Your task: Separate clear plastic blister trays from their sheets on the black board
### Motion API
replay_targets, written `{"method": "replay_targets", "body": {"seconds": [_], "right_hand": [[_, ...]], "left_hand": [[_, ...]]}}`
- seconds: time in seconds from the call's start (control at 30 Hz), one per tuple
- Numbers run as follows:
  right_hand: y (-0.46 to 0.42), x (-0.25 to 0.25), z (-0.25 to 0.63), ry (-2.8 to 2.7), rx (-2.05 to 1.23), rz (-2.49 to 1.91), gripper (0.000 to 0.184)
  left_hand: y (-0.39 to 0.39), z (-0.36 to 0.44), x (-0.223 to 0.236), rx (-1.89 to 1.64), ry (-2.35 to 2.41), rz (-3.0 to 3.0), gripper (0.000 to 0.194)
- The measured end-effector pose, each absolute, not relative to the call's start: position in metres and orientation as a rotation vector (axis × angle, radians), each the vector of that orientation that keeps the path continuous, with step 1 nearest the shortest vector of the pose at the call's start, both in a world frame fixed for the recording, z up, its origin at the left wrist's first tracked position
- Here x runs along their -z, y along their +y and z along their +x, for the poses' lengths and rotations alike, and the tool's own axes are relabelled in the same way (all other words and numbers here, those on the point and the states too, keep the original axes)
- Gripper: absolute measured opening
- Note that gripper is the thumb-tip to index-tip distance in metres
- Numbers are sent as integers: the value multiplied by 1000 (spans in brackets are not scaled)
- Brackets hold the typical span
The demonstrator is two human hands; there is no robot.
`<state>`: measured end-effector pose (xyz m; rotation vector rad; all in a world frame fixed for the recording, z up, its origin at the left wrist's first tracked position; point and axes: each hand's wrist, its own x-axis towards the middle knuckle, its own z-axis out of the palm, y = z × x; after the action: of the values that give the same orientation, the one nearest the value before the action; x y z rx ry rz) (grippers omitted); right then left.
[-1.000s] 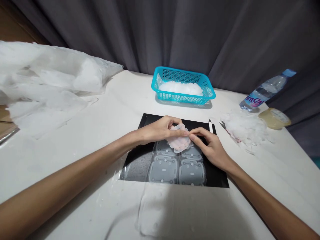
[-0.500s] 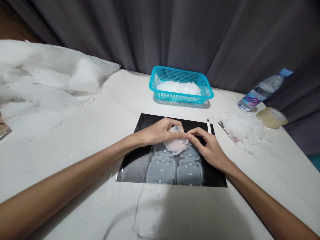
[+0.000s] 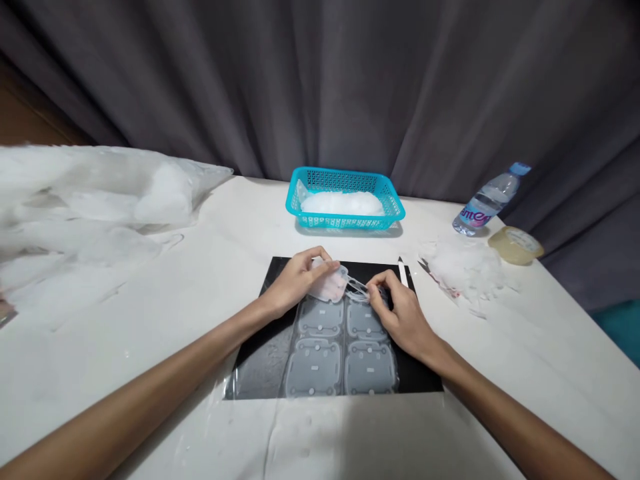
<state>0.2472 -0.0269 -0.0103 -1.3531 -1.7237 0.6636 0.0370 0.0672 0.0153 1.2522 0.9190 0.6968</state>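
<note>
Translucent piece (image 3: 330, 287) sits above the far part of the black mat (image 3: 421, 375), pinched between thumb and fingers of the left hand (image 3: 299, 275); right hand (image 3: 404, 312) grips one end of a thin clear strip (image 3: 357, 287) spanning the gap. Looks like parting strip from piece. Best, I'd judge: left pinch firm near the joining edge, right pull slow and even, so nothing tears; avoid dragging the sheet of rounded shapes (image 3: 313, 368) below. Can't tell whether the strip is attached or merely touching; left fingertips partly hidden behind the piece. Scissors (image 3: 427, 268) partly under white scraps (image 3: 467, 267); bag (image 3: 165, 193) cut off at left edge.
</note>
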Motion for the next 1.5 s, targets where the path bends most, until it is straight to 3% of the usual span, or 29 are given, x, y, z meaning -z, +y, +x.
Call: {"method": "replay_targets", "body": {"seconds": [0.13, 0.4, 0.67, 1.1, 1.17, 1.3, 1.4, 1.5], "right_hand": [[-26, 8, 247, -1680, -780, -1294, 14], [-22, 10, 248, -1766, -836, -1250, 39], [-22, 8, 251, -1831, -811, -1244, 15], [-25, 2, 254, -1974, -789, -1275, 14], [-23, 3, 255, -1957, -742, -1280, 12], [-14, 9, 260, -1763, -582, -1383, 15], [-11, 14, 262, -1754, -590, -1390, 8], [-16, 12, 260, -1727, -452, -1455, 32]], "left_hand": [[65, 37, -18, -623, 828, 1309, 36], [58, 41, -24, -521, 733, 1376, 35], [58, 40, -20, -515, 761, 1591, 38], [62, 37, -23, -458, 751, 1620, 34], [64, 30, -34, -284, 698, 1638, 31], [66, 11, -68, 386, 535, 1559, 29], [66, 6, -78, 222, 602, 1647, 29], [68, 11, -70, 20, 636, 1655, 30]]}}
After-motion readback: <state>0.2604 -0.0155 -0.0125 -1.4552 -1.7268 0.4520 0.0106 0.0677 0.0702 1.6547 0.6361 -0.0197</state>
